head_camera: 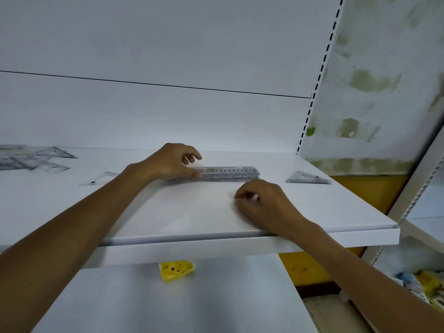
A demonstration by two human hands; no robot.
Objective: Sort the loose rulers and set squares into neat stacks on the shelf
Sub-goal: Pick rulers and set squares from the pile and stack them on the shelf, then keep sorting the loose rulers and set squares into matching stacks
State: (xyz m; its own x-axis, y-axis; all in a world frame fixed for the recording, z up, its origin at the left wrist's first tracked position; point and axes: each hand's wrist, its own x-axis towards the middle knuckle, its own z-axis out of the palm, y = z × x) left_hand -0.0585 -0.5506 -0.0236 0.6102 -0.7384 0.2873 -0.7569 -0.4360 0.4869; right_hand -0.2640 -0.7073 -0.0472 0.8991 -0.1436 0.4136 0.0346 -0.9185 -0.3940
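Two bare hands are working over a white shelf (312, 212). We are pinching the left end of a stack of clear rulers (228, 173), lying mid-shelf, with our left hand (171, 162); our right hand (258, 200) is hovering just in front, fingers loosely curled, holding nothing. Right of the rulers sits a stack of set squares (308, 177); far left lies a loose pile (33, 157). These look thin, stiff, slippery, best gripped by the edges. Printing is unreadable.

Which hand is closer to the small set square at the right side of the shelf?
Right. The right hand lies on the shelf, left of and in front of the set square, apart from it. The left hand is farther left, at the ruler stack's far end.
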